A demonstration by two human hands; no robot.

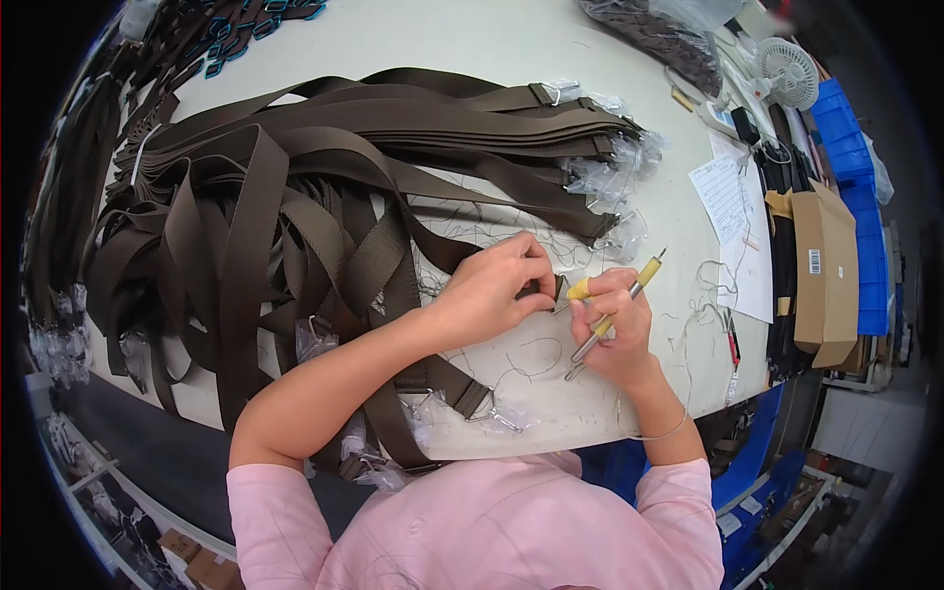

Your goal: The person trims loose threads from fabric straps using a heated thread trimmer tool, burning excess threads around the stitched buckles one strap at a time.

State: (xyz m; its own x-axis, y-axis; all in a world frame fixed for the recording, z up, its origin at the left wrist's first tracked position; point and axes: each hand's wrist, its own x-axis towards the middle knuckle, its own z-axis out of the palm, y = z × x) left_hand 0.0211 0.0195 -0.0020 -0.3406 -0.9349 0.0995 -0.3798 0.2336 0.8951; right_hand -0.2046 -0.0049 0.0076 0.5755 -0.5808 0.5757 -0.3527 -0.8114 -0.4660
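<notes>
Many dark brown straps [265, 216] lie in loops and long rows across the white table, with metal buckles in clear plastic [629, 162] at their ends. My left hand [497, 280] is closed on the end of one strap, thumb and fingers pinching it near the table's middle. Just right of it, my right hand [615, 320] is closed round a slim yellow and metal tool [644, 275], held slanting with its tip up to the right. Yellow wrapping shows on a finger of this hand. The two hands are close together, and a small buckle part lies between them.
Loose threads [536, 359] lie on the white table [393, 34]. To the right are a paper sheet [721, 197], red-handled snips [733, 344], a cardboard box [824, 275], blue bins [855, 187] and a small fan [787, 74]. More straps hang at the left.
</notes>
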